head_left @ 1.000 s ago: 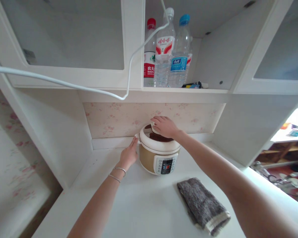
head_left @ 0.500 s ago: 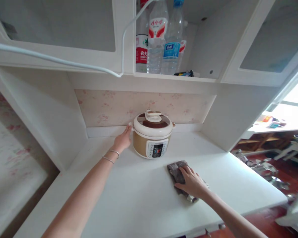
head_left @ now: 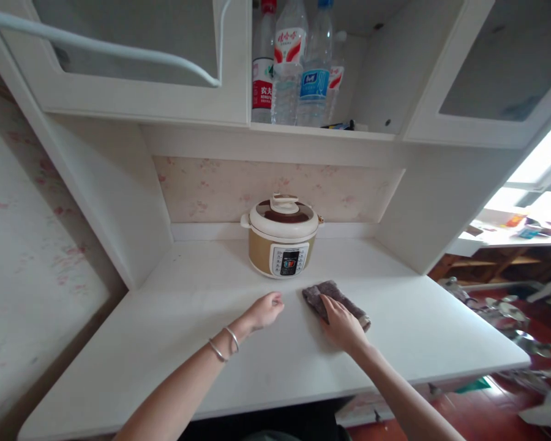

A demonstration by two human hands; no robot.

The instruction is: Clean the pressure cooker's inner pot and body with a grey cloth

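Note:
A folded grey-brown cloth (head_left: pixel 344 298) lies on the white countertop (head_left: pixel 239 373), right of centre. My right hand (head_left: pixel 343 323) rests on its near side, thumb at the edge and fingers over the top, gripping it. To the left, my left hand (head_left: pixel 264 310) hovers just above or at the counter with its fingers curled in and nothing seen in them; two silver bangles circle that wrist. Behind both hands stands an electric pressure cooker (head_left: pixel 261 251), cream and gold with a brown-topped lid, closed. Neither hand touches it.
Overhead, a cabinet shelf holds several plastic bottles (head_left: pixel 314 86). A white cable (head_left: pixel 119 49) hangs across the upper left cabinet door. Side panels bound the counter left and right. Metal pot-like items (head_left: pixel 505 312) sit at the lower right, beyond the counter edge.
My left hand has let go of the cooker's left handle and come toward me, its fingers now curled. My right hand and the cloth have shifted slightly. The camera view has tilted.

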